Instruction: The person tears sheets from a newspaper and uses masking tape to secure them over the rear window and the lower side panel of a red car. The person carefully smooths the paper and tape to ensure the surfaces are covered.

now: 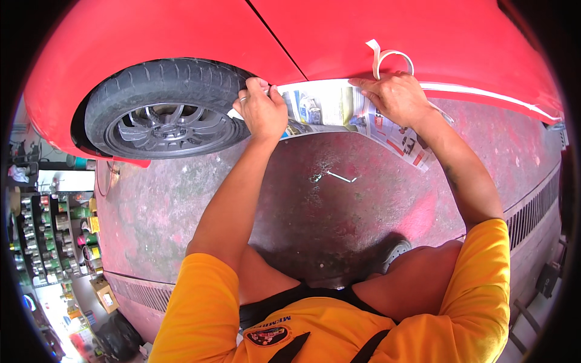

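Between left fingers (255, 88) and right fingers (365, 85), thin printed newspaper (327, 109) hangs along glossy red bodywork (339, 42); the left curl around its end, the right index extends, grip on the round tape (409, 61) unclear.

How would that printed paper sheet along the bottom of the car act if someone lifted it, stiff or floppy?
The paper sheet would probably be floppy: its lower corner sags below the right hand. It looks thin, so it's likely light for its size. A hard pull might tear it, since it seems to be ordinary newsprint.
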The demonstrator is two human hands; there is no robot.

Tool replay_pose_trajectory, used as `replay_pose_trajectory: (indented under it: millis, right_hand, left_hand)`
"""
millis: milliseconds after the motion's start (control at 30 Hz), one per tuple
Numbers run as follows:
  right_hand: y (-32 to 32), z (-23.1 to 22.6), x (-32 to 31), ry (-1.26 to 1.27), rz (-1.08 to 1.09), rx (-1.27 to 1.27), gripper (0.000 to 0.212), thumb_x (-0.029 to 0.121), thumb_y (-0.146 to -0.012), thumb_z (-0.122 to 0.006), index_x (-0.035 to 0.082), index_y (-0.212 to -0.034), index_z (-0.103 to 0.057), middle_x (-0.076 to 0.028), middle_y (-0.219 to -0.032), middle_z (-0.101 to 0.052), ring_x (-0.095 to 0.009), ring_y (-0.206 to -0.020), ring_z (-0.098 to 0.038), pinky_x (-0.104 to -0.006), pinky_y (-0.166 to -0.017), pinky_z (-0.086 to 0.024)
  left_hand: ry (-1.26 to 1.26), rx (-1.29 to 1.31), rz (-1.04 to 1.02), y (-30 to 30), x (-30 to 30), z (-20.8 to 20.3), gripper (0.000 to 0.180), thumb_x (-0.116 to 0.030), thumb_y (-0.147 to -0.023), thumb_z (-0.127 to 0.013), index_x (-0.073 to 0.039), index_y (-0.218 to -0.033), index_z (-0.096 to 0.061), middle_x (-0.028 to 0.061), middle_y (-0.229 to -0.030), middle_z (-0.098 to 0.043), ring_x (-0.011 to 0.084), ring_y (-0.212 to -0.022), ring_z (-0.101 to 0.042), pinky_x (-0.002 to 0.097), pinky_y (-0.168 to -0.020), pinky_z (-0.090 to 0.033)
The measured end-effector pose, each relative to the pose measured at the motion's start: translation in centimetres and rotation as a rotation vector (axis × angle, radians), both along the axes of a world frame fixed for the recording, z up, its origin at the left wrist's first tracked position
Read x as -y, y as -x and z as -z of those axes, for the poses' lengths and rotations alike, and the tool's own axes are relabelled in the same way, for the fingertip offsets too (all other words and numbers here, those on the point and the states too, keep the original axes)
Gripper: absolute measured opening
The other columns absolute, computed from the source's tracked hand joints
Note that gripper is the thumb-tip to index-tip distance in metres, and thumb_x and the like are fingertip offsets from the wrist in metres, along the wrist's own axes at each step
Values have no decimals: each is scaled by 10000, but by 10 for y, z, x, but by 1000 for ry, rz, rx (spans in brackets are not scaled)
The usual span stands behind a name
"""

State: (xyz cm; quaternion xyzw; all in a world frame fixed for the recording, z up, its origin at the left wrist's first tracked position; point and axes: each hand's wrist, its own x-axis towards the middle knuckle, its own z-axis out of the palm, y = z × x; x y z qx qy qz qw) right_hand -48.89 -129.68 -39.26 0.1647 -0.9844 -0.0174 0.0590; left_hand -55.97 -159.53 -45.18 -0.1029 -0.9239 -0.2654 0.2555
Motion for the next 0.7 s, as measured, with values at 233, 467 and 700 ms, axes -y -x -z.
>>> replay_pose_trajectory:
  millis: [233, 467, 700]
  right_hand:
    - [3, 15, -3, -46, -19, -91, 434, 262, -1022, -593, 299, -1446, -682, -81, -803, -739, -247, -719, -751, -426, -630, -589]
    - [3, 13, 2, -80, 9, -59, 485, 231, -990, -628, 305, -1469, -660, -87, -836, -742, -234, -712, -752, -408, -623, -601]
    - [4, 17, 1, -94, -12, -92, 500, 224, -989, -635, 310, -1481, -649, -99, -856, -740, -244, -709, -747, -417, -640, -607]
  left_hand:
    - [10, -31, -9, 0, -4, 1, 299, -131, -947, -721, -40, -1163, -535, 116, -1039, -726, 340, -1117, -632, 513, -1048, -350]
    - [35, -63, -25, 1, -1, 5, 324, -133, -935, -737, -47, -1170, -532, 112, -1023, -729, 343, -1099, -639, 515, -1038, -360]
    - [67, -127, -39, 1, 0, 8, 314, -158, -924, -759, -63, -1154, -567, 74, -1024, -736, 313, -1069, -653, 508, -1021, -364]
